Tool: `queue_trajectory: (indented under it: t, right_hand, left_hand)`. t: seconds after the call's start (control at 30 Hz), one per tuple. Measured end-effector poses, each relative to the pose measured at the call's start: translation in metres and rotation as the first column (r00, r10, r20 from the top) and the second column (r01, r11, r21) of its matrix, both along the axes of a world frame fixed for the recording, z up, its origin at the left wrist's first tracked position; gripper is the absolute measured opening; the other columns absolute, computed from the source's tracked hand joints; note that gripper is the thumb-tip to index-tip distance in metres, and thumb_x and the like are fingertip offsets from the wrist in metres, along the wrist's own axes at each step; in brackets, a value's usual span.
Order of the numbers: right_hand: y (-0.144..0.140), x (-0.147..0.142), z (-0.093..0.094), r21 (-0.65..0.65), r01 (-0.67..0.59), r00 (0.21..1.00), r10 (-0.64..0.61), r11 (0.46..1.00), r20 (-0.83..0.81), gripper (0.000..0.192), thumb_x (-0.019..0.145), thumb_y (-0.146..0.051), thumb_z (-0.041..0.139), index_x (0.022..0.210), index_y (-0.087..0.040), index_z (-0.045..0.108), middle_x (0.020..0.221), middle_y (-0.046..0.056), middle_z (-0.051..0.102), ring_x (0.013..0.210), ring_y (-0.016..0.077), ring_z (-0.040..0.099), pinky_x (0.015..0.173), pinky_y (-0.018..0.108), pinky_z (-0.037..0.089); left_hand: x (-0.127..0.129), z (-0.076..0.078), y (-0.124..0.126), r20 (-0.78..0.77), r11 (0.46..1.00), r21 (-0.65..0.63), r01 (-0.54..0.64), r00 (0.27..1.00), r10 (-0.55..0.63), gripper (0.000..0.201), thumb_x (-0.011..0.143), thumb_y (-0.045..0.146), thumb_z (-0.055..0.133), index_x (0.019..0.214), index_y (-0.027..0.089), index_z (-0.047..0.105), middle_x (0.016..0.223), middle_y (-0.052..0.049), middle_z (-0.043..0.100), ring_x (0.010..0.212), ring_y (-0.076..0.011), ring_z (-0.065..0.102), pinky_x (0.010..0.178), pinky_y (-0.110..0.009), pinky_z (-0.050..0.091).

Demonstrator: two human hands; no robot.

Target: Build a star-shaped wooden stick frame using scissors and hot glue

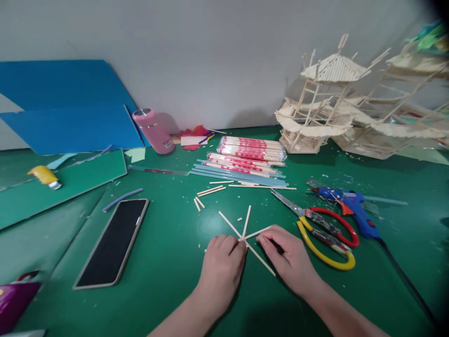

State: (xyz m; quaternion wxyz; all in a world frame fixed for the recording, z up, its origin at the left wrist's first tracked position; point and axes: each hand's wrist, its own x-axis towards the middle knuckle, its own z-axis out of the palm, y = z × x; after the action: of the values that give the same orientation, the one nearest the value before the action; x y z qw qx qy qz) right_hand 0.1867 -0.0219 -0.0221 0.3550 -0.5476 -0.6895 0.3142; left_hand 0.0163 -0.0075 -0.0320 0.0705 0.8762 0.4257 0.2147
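Observation:
Thin wooden sticks (261,261) meet at one centre and spread out like a star on the green table. My left hand (222,264) is closed, its fingertips on the sticks by the centre, and it hides part of the left side. With thumb and forefinger, my right hand (291,257) pinches the stick (253,233) that points right from the centre. Just beyond the star lie short cut stick pieces (211,191) and a tiny offcut (239,219). Scissors (308,217) with red and yellow handles rest partly open to the right of my right hand.
A blue glue gun (351,203) with a black cord lies at right. Bagged stick bundles (250,149) and bluish glue sticks (238,174) are behind. Wooden stick buildings (315,112) stand back right. A phone (114,243), pink bottle (154,131), yellow cutter (45,176) and blue boards (70,126) occupy the left.

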Motion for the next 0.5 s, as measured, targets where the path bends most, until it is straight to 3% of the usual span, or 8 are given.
queue_trajectory:
  t: [0.23,0.5]
  right_hand:
    - [-0.0011,-0.0048,-0.0056,0.018,-0.101,0.977,0.096,0.995,0.190,0.022,0.086,-0.021,0.041,0.072,-0.019,0.057,0.065,0.001,0.050,0.065,0.0143,0.046,0.059,0.027,0.030]
    - [-0.0022,-0.0053,-0.0042,0.012,-0.097,0.969,0.092,0.995,0.229,0.021,0.085,-0.020,0.041,0.070,-0.019,0.057,0.065,0.001,0.050,0.065,0.0142,0.046,0.059,0.026,0.031]
  left_hand:
    - [0.0005,-0.0013,-0.0001,0.006,1.000,-0.021,-0.006,1.000,0.006,0.023,0.087,0.016,0.037,0.084,0.017,0.060,0.070,-0.005,0.056,0.062,-0.0171,0.047,0.056,-0.030,0.036]
    - [-0.0038,0.0020,-0.0042,0.049,1.000,0.001,-0.019,0.999,0.019,0.018,0.086,0.018,0.042,0.092,0.015,0.059,0.072,-0.005,0.058,0.065,-0.0180,0.050,0.060,-0.032,0.040]
